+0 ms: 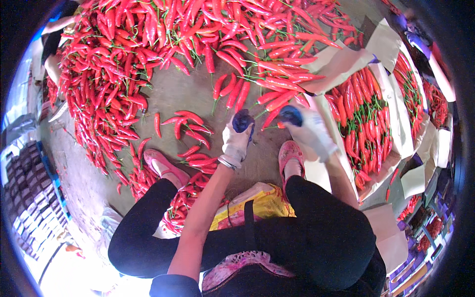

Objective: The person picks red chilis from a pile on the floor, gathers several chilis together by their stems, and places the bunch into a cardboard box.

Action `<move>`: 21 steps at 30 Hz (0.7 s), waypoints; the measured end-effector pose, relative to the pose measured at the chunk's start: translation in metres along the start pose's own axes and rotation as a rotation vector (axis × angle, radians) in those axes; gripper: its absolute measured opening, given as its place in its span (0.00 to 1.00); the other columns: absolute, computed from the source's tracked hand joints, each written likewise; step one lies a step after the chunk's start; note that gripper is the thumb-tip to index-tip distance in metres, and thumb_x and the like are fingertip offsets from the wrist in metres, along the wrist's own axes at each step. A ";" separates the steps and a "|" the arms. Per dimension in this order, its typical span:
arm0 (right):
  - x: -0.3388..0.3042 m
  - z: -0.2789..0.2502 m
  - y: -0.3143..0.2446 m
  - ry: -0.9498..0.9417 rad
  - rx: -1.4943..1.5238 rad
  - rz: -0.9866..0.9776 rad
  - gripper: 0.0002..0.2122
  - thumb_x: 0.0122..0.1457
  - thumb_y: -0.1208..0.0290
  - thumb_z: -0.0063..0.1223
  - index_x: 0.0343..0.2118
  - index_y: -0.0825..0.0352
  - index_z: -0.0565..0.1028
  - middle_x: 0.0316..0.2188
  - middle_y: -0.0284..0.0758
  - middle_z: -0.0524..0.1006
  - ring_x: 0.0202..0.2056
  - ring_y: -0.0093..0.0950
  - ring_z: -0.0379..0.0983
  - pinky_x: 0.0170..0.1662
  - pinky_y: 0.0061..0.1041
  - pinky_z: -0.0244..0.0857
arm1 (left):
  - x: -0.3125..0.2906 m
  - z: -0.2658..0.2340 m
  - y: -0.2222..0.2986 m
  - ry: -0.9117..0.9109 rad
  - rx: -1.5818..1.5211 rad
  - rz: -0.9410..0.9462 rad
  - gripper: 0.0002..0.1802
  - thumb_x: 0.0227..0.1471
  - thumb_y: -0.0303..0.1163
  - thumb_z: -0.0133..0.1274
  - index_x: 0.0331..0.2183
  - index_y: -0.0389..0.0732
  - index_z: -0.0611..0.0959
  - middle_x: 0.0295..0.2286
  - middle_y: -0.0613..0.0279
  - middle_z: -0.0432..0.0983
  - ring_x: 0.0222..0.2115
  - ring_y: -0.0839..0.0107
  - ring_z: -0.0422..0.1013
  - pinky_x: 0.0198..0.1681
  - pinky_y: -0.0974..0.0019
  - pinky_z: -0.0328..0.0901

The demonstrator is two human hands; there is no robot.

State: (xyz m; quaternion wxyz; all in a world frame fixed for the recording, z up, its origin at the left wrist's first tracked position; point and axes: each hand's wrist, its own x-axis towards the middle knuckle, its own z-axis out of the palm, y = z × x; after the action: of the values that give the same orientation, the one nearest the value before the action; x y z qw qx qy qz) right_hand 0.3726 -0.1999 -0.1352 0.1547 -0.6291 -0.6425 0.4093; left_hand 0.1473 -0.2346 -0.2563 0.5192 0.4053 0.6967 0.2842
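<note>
While the left hand (240,132) and right hand (303,123) hover — neither grip readable — chillies (209,59) at twelve o'clock look light, slick, best held mid-body.

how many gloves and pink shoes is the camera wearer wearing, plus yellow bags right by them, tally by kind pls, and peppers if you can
White-and-blue gloves: 2
Pink shoes: 2
Yellow bag: 1
Total: 5
Red peppers are left out: too many overlap to count.
</note>
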 end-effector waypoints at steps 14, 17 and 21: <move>0.043 0.148 0.000 -0.172 -0.374 -0.252 0.21 0.51 0.61 0.54 0.47 0.63 0.69 0.32 0.42 0.74 0.30 0.40 0.74 0.34 0.37 0.69 | 0.001 -0.121 -0.018 -0.184 1.311 0.206 0.35 0.40 0.44 0.59 0.52 0.46 0.70 0.53 0.53 0.61 0.55 0.51 0.56 0.58 0.49 0.51; 0.008 0.160 0.014 -0.317 -0.168 -0.266 0.18 0.51 0.61 0.54 0.45 0.61 0.70 0.30 0.42 0.75 0.30 0.40 0.74 0.35 0.37 0.69 | -0.013 -0.132 -0.016 -0.393 1.216 0.133 0.32 0.40 0.45 0.60 0.48 0.47 0.72 0.48 0.52 0.66 0.52 0.50 0.59 0.55 0.50 0.55; -0.025 0.174 0.038 -0.508 -0.118 -0.194 0.18 0.50 0.59 0.55 0.41 0.61 0.72 0.31 0.43 0.76 0.34 0.41 0.74 0.38 0.38 0.68 | 0.004 -0.138 0.006 -0.110 1.186 0.478 0.30 0.42 0.45 0.58 0.47 0.46 0.73 0.47 0.52 0.67 0.51 0.51 0.60 0.55 0.52 0.56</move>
State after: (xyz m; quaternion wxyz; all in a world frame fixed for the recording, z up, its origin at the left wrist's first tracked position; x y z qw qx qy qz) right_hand 0.2785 -0.2856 -0.2623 -0.0097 -0.4500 -0.7406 0.4990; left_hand 0.0173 -0.2249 -0.2119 0.1638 0.7818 0.5983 -0.0627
